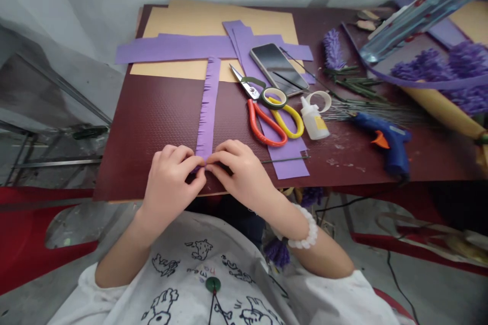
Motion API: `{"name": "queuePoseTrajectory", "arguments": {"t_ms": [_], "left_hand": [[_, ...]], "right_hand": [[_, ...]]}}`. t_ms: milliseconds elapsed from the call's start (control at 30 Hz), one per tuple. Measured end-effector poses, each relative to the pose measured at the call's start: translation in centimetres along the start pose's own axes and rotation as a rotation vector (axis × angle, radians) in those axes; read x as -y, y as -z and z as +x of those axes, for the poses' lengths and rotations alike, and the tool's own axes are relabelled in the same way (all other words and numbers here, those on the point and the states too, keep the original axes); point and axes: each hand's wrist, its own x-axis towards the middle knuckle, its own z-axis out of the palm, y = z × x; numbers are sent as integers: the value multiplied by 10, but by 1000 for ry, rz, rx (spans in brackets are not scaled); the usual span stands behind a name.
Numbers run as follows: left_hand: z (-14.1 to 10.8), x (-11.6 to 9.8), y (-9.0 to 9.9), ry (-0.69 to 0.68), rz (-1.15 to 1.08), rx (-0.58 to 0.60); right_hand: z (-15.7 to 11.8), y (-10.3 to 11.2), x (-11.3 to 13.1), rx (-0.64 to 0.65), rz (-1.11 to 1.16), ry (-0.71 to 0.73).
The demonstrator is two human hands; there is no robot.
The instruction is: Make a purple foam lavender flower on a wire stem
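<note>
A strip of purple paper (pixel 208 111), cut into a fringe along its left side, runs away from me across the table. Its near end lies between my two hands, by the table's front edge. My left hand (pixel 171 177) is closed, thumb and fingers pinching a dark purple rolled part at that end. Close beside it, my right hand (pixel 244 175) pinches the strip's near end with the fingertips. A thin green wire stem (pixel 287 160) sticks out to the right from behind my right hand; its other end is hidden there.
Scissors (pixel 267 106) with red and yellow handles, tape, a phone (pixel 278 68) and a glue bottle (pixel 314 119) lie right of the strip. Farther right are a blue glue gun (pixel 385 139) with a cord and purple paper flowers (pixel 427 68). Purple strips (pixel 183 48) lie behind.
</note>
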Motion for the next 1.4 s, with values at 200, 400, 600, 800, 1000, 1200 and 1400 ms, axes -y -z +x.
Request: {"name": "queuePoseTrajectory", "arguments": {"t_ms": [200,400,600,800,1000,1200,1400], "left_hand": [[7,0,1,86,-94,62],[3,2,0,81,-98,59],[1,2,-5,3,-15,-32],[-5,1,1,-81,49,-35],[-13,3,7,-35,9,20],[-9,-3,4,96,-27,30],[-9,-4,4,137,-57,32]], "right_hand": [[-16,-8,1,-119,-188,159],[-6,-8,2,-27,-176,106],[13,1,1,138,-64,-17],[22,12,13,332,-68,-71],[4,3,14,181,4,-39],[-22,-8,8,-147,-115,187],[-23,-13,7,-202,-203,285]]}}
